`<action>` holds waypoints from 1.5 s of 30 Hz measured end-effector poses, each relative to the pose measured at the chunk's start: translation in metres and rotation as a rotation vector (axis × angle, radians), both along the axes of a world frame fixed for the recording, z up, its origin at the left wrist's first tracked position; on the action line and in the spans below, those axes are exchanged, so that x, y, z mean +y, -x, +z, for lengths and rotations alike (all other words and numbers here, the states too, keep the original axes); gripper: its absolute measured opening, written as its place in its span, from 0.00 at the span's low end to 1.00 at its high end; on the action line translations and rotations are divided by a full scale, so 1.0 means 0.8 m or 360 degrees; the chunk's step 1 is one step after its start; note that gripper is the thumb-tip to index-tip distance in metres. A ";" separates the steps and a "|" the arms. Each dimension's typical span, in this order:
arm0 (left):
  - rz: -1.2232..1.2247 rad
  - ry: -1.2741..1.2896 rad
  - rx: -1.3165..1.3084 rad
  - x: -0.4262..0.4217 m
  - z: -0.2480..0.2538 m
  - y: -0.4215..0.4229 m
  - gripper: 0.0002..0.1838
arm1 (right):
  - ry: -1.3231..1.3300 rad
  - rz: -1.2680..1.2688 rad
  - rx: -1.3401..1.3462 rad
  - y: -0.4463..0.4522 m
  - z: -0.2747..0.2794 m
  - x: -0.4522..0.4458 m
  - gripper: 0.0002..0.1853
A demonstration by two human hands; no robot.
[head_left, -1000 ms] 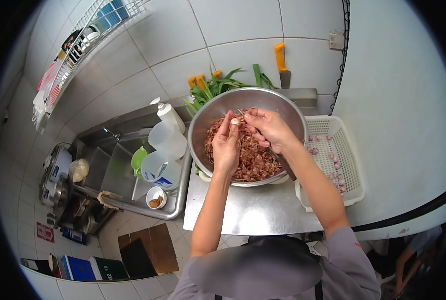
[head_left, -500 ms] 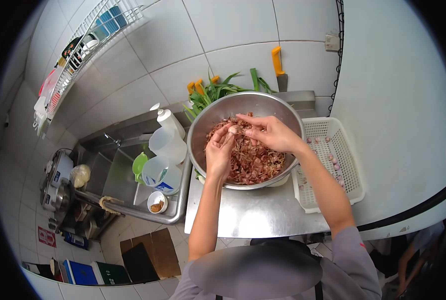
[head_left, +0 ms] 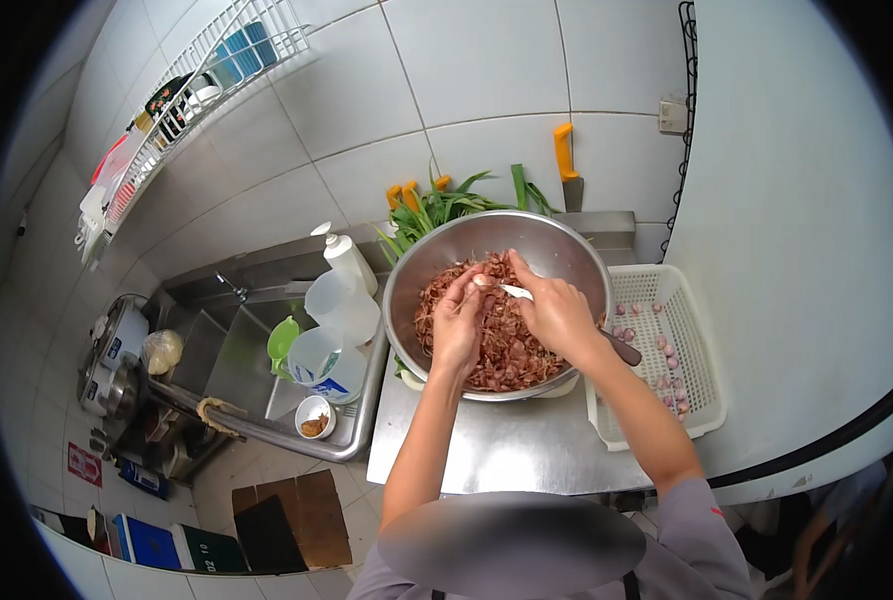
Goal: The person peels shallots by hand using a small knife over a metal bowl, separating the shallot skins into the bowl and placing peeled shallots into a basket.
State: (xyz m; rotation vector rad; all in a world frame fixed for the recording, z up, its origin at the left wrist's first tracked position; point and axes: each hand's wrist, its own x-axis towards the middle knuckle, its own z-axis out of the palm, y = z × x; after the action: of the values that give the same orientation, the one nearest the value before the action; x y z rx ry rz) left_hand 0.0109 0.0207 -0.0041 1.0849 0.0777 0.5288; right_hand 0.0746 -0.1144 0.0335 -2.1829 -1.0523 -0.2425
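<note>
A large steel bowl [head_left: 591,262] holds a heap of reddish-brown skins [head_left: 506,350]. Over the heap, my left hand [head_left: 458,325] pinches a small pale bulb [head_left: 482,281] between thumb and fingers. My right hand [head_left: 556,312] is closed round a knife, whose bright blade [head_left: 515,291] points left and touches or nearly touches the bulb. The knife's dark brown handle [head_left: 621,347] sticks out behind the right palm. Right of the bowl, a white perforated basket [head_left: 706,400] holds several small pinkish bulbs [head_left: 670,362].
Left of the bowl is a steel sink [head_left: 236,370] with clear plastic tubs [head_left: 326,362], a green scoop [head_left: 283,340], a white pump bottle [head_left: 349,260] and a small white bowl [head_left: 315,417]. Green leaves [head_left: 446,208] and an orange-handled knife [head_left: 566,160] are behind. A person's arm [head_left: 811,545] shows lower right.
The knife blade, turned up or hidden before, now lies across at the bulb, and its handle shows again behind my right hand. The whole view has shifted, with the bowl lower in it.
</note>
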 end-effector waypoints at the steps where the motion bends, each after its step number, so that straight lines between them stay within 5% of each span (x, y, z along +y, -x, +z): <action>1: 0.0045 0.0023 0.0023 0.006 -0.001 0.002 0.18 | -0.0119 0.0103 0.0057 -0.003 0.001 -0.002 0.25; 6: -0.0001 0.0150 -0.0005 0.003 0.002 0.010 0.15 | -0.0546 0.0637 0.0508 -0.017 0.001 -0.002 0.23; 9: -0.0047 0.0161 -0.0028 0.001 -0.001 0.010 0.14 | -0.0300 0.0703 0.0797 -0.015 0.016 -0.011 0.22; 15: -0.0032 0.0197 -0.0120 -0.010 -0.003 0.009 0.14 | -0.0488 0.0931 0.1081 -0.016 0.007 -0.007 0.19; 27: -0.0002 0.0140 -0.0049 -0.012 -0.004 0.015 0.20 | -0.0738 0.0809 0.0861 -0.015 -0.015 0.009 0.14; 29: -0.0127 0.0053 -0.0086 -0.002 -0.007 0.018 0.24 | -0.0639 0.0759 0.1236 -0.011 0.001 -0.004 0.14; 33: -0.0147 -0.0452 0.0067 -0.005 0.016 0.028 0.29 | -0.0669 0.0690 0.1814 -0.018 0.008 -0.014 0.14; 36: -0.0102 -0.1083 0.0369 0.024 -0.001 0.024 0.29 | -0.0657 0.0610 0.1777 -0.027 0.002 -0.014 0.15; 39: 0.0122 -0.2259 0.1029 0.041 -0.006 0.018 0.28 | -0.0677 0.0569 0.1698 -0.024 0.004 -0.013 0.15; 40: 0.0469 -0.2677 0.1005 0.027 0.004 0.028 0.26 | -0.0687 0.0572 0.1657 -0.024 0.004 -0.012 0.15; 43: 0.0688 -0.3015 0.0760 0.036 -0.010 0.022 0.28 | -0.0713 0.0554 0.1544 -0.017 0.006 -0.010 0.14; 44: 0.0599 -0.2889 0.0705 0.036 -0.013 0.020 0.26 | -0.0724 0.0543 0.1504 -0.015 0.008 -0.009 0.14; 45: 0.0307 -0.2214 0.0614 0.029 0.000 0.019 0.25 | -0.0745 0.0560 0.1452 -0.015 0.007 -0.008 0.14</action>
State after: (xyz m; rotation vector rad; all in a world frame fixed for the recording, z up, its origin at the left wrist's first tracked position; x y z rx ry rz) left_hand -0.0045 0.0437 -0.0038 2.5556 0.1600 0.5178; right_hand 0.0866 -0.1207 0.0392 -1.3853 -0.7134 0.5684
